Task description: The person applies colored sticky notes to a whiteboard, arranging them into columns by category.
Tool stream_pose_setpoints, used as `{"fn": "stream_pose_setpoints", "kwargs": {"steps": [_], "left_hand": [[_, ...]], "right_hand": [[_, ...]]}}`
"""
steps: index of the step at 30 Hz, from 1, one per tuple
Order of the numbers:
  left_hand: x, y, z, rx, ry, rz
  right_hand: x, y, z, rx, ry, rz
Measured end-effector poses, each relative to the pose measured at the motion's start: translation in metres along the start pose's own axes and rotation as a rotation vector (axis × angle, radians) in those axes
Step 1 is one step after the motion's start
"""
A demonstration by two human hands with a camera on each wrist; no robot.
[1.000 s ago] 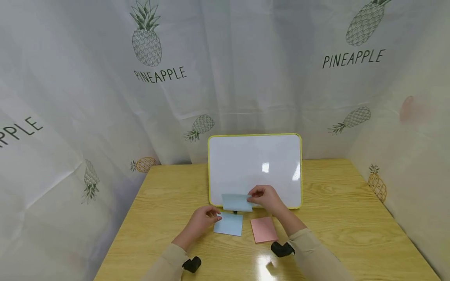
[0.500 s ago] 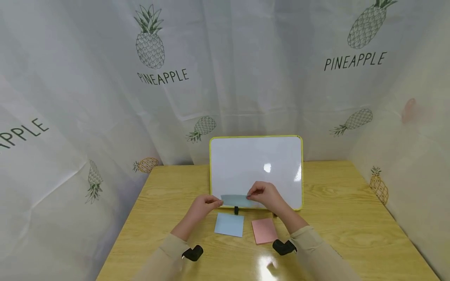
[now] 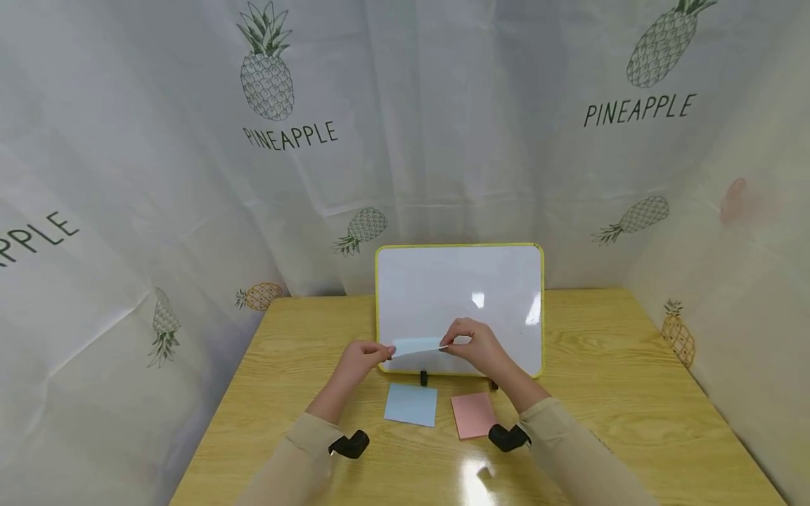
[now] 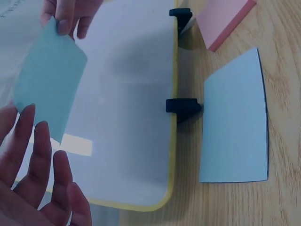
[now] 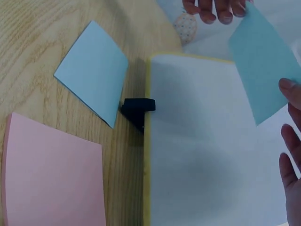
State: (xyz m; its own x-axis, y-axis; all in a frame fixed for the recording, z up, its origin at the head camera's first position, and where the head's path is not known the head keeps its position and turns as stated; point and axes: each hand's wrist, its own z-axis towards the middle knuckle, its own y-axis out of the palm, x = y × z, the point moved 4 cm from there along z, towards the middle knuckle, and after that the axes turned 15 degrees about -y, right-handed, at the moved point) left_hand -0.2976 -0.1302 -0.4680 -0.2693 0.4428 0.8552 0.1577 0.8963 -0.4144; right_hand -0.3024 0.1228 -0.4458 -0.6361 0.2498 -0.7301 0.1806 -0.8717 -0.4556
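Note:
Both hands hold one light-blue sticky note (image 3: 416,345) stretched between them, in front of the lower part of a whiteboard (image 3: 443,295) with a yellow frame. The left hand (image 3: 356,364) pinches the note's left end. On the other end, the right hand (image 3: 479,348) pinches a corner between thumb and finger. In the left wrist view the sheet (image 4: 51,77) looks blue-green and hangs apart from the board. Below the board lie a blue sticky-note pad (image 3: 410,405) and a pink sticky-note pad (image 3: 474,415), flat on the table.
The whiteboard leans back on a stand with black feet (image 4: 182,107) that hook over its bottom edge. The wooden table (image 3: 601,379) reaches out on either side. A white curtain (image 3: 443,140) printed with pineapples surrounds the table.
The left hand has risen from beside the blue pad and taken hold of the note's left end. The note has been lifted slightly and tilted, so it appears narrower in the head view.

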Motion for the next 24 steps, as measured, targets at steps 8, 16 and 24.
{"fn": "stream_pose_setpoints", "kwargs": {"steps": [8, 16, 24], "left_hand": [[0.008, -0.001, 0.006, 0.034, 0.036, -0.024], [0.026, -0.009, 0.029, 0.096, 0.059, -0.01], [0.037, -0.014, 0.048, 0.178, 0.071, -0.058]], "right_hand": [[0.005, -0.002, 0.005, -0.038, 0.06, 0.027], [0.019, -0.002, 0.025, 0.021, 0.19, 0.138], [0.027, 0.003, 0.047, 0.198, 0.317, 0.15]]}}
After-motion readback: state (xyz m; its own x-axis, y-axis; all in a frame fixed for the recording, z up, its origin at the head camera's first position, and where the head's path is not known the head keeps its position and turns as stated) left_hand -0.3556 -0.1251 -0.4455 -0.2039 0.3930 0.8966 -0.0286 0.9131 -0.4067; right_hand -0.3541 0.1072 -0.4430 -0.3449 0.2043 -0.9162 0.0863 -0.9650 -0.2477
